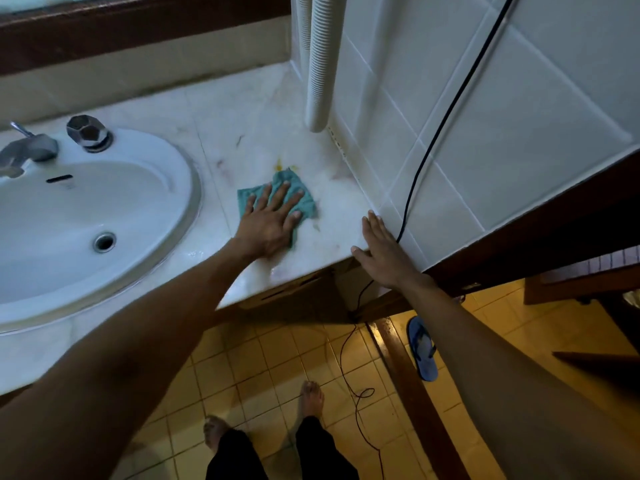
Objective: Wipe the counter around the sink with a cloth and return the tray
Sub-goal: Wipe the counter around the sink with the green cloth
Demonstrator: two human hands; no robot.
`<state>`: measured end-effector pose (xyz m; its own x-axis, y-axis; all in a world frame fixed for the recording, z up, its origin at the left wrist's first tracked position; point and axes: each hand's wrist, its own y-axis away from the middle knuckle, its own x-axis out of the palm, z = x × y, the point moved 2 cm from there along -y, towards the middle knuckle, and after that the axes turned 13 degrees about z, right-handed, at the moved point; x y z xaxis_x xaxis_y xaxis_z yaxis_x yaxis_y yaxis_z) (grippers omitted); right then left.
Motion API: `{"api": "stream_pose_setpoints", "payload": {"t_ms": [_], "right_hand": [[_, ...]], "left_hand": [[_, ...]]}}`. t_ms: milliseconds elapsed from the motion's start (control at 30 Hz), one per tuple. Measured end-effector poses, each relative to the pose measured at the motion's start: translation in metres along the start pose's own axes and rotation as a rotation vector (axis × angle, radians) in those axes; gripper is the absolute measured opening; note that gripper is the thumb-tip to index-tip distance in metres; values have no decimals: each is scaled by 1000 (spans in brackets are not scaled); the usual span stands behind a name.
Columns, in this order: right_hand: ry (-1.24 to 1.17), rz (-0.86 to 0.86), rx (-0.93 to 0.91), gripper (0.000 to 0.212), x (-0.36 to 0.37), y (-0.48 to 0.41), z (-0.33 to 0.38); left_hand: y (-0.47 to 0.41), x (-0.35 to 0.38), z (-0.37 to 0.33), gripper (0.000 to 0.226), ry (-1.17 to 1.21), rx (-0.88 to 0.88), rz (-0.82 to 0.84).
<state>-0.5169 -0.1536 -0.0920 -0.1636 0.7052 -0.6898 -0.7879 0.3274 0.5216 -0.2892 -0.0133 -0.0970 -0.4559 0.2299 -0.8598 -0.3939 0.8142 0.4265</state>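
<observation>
Left hand (268, 221) flat and open on green cloth (300, 190), pressing it onto counter (242, 133) beside sink (145, 188). Right hand (382, 251) open on counter corner, holding nothing.

Single head view, high above sink (86, 209), facing forward-down; table edge close below, floor tiles (277, 368) beneath sink level.

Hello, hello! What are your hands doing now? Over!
Left hand flat on cloth. Right hand resting on counter corner. Yellow stain just ahead. No tray visible.
</observation>
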Motion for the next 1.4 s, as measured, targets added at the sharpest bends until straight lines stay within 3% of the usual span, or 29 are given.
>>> {"api": "stream_pose_setpoints", "payload": {"t_ms": [100, 200, 300, 433, 633, 800, 900, 1000, 1067, 1200, 1267, 1400], "right_hand": [[6, -2, 7, 85, 1, 0, -1], [37, -8, 4, 96, 1, -1, -1], [31, -8, 4, 103, 1, 0, -1], [94, -33, -1, 109, 7, 1, -1], [140, -170, 31, 84, 16, -7, 9], [160, -323, -1, 65, -10, -52, 39], [131, -327, 0, 65, -29, -90, 56], [62, -322, 36, 65, -39, -119, 58], [14, -327, 33, 64, -40, -129, 50], [-47, -432, -71, 57, -34, -131, 39], [43, -472, -72, 57, -29, -130, 38], [181, -463, -12, 56, -25, -128, 42]], "left_hand": [[-10, 10, -51, 59, 132, -157, -52], [18, 30, -76, 58, 27, 66, 3], [49, 39, -46, 57, -112, 281, 49], [50, 17, 22, 55, -65, 149, 2], [43, 20, 12, 56, 126, -119, -99], [87, 29, 50, 55, -27, 135, -18], [61, 9, 81, 56, 126, -102, -118], [6, -6, 56, 58, 299, -400, -274], [-39, -23, 35, 57, 399, -479, -313], [-88, -36, 1, 58, 311, -226, -192], [-74, -28, -3, 58, 193, -85, -157], [-33, -22, 51, 57, 39, 73, -77]]}}
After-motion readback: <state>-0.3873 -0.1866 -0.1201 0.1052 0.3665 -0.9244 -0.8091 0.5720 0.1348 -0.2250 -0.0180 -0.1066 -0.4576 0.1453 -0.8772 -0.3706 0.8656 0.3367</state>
